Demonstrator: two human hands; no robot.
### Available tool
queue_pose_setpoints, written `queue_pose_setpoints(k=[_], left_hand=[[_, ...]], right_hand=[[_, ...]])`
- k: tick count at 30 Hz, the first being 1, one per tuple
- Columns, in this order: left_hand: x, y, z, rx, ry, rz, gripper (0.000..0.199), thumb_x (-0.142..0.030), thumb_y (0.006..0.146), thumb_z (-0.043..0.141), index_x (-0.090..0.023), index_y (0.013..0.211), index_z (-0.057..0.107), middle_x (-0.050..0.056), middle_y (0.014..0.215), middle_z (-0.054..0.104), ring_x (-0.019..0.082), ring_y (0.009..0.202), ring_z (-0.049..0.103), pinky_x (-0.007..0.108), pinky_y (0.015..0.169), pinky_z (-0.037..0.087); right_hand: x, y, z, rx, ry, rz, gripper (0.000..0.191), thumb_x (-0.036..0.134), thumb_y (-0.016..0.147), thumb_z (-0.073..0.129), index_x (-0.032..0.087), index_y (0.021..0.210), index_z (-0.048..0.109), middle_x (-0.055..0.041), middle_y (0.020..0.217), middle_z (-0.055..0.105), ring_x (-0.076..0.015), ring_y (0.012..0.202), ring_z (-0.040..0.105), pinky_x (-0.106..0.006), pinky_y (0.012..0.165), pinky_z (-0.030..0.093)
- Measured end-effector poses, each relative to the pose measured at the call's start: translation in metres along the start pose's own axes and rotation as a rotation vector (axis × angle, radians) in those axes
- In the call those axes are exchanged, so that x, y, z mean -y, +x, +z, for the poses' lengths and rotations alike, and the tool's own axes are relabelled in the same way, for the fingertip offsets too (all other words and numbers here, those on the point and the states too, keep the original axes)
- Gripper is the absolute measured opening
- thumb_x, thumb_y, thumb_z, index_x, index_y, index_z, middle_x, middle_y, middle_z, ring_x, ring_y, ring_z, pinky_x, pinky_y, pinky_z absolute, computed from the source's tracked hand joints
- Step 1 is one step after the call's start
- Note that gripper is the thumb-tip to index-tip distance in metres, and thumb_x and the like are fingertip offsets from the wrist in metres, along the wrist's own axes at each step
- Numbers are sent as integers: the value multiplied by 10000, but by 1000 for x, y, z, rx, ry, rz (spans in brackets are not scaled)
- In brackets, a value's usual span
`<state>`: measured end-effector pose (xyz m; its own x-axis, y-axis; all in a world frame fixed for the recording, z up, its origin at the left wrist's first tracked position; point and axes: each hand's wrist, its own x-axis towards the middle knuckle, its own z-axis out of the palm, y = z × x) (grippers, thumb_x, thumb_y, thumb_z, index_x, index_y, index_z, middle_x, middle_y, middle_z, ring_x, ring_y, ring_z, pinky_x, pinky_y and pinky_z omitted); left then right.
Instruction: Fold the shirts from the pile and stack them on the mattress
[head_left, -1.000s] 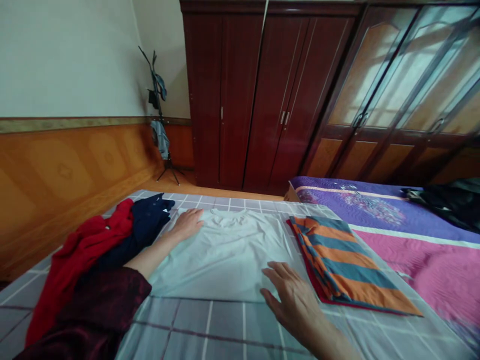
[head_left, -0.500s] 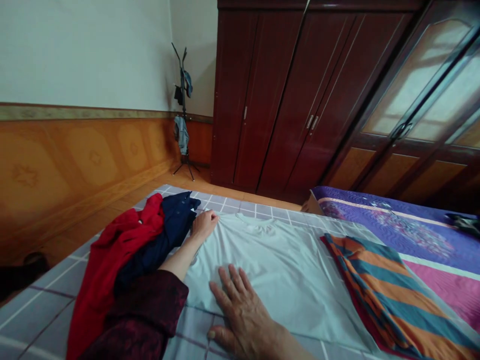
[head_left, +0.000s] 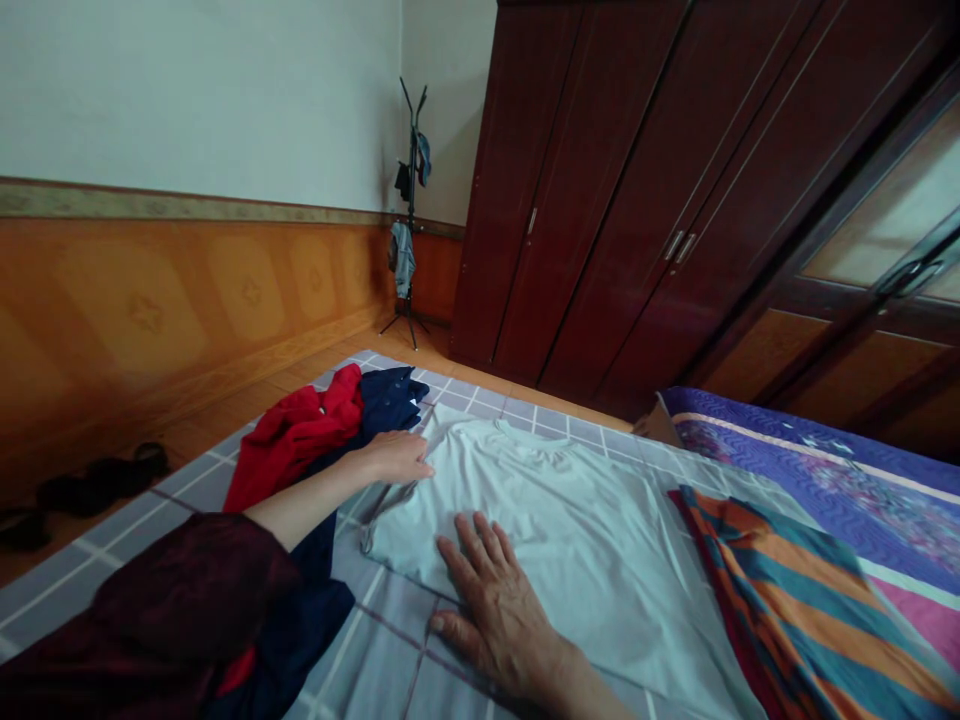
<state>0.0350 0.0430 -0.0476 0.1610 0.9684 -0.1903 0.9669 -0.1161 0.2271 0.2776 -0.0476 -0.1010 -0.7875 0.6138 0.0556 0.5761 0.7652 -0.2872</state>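
One splayed right hand [head_left: 496, 600] rests on the creased shirt [head_left: 600, 545] (left hand [head_left: 399, 457], grip unclear).

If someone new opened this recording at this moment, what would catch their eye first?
Probably the pale T-shirt spread on the checked cloth, with the left hand at its left edge and the open right hand over its near part. Next might come the orange-and-blue striped garment to its right, and the red garment heaped beside the navy garment on the left.
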Motion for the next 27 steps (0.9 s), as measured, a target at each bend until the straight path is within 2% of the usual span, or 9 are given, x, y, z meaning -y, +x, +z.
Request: queue_pose_setpoints(k=[3,5,9,12,15,19,23,27], left_hand=[[8,-40,11,12,-6,2,234,-437,774,518,-227,777,621,35,861,686,244,844,642,278,648,430],[14,-57,23,-23,-39,-8,217,-426,770,528,-227,805,607,26,859,680,231,833,639,267,639,414],[24,-66,41,-89,-152,-55,187,-396,774,542,-218,775,600,15,818,674,207,814,636,253,628,385],[28,-65,45,-95,-196,-36,181,-393,755,576,-220,704,593,-1,760,660,191,774,630,243,593,360],[31,-67,46,-116,-205,-15,169,-395,735,614,-228,717,599,-12,740,652,185,753,624,240,583,349],[34,-69,48,-122,-214,10,134,-364,748,610,-230,734,612,-9,740,650,186,764,624,242,594,356],[39,-69,48,-103,-231,36,121,-347,740,614,-228,721,617,-8,736,643,183,761,621,242,603,364],[41,-69,47,-73,-225,30,129,-357,733,621,-230,710,621,-6,733,642,188,768,623,246,604,366]], right_hand=[[-3,7,-11,-55,-22,47,552,455,938,388,154,1401,395,-174,1488,300,-333,1374,245,-532,1073,296],[-6,21,-25,-130,-66,116,469,352,935,411,120,1338,471,-178,1434,396,-299,1312,375,-462,1058,343],[-20,77,-57,-173,-185,325,372,249,926,415,183,1273,530,-96,1223,607,-203,1110,565,-311,956,424],[-36,126,-67,-151,-236,442,365,215,931,390,218,1266,535,-85,1114,661,-215,1044,606,-311,863,457],[-48,167,-62,-93,-273,487,312,214,928,435,217,1207,576,-96,1059,670,-226,1019,616,-336,841,465],[-59,200,-49,3,-322,496,291,336,917,534,167,1151,569,-75,1118,609,-198,969,604,-404,835,499],[-69,214,-43,44,-378,509,309,343,905,556,161,1154,559,-77,1154,580,-202,982,591,-413,832,505],[-72,215,-40,37,-401,517,301,348,906,553,159,1140,567,-73,1138,589,-200,974,594,-415,833,503]])
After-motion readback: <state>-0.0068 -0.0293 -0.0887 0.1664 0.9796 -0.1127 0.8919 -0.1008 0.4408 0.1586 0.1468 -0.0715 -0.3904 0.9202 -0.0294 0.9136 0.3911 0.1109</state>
